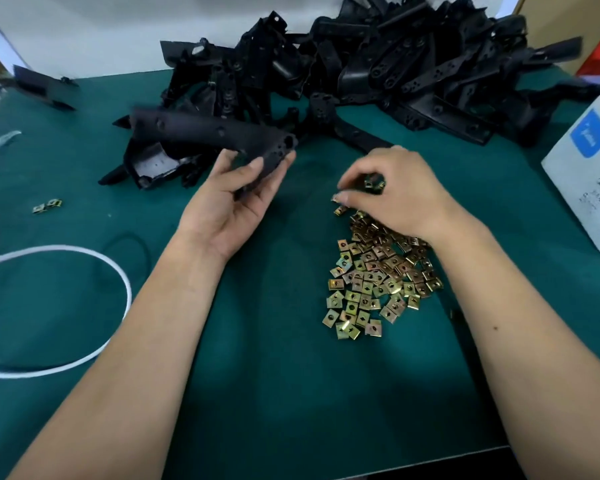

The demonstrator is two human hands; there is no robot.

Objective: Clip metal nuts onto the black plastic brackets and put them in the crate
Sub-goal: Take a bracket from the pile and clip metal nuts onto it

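My left hand (236,199) grips one end of a long black plastic bracket (201,133), palm up, just above the green table. My right hand (392,195) hovers over the top of a pile of brass-coloured metal clip nuts (374,271), fingers curled, pinching a few metal nuts (373,184). A big heap of black brackets (378,64) fills the back of the table. No crate is in view.
A white box with a blue label (589,174) stands at the right edge. A white cord loop (84,306) lies at the left, with two stray nuts (47,206) above it. A single black part (45,86) sits at the far left. The table's front edge (361,469) is near.
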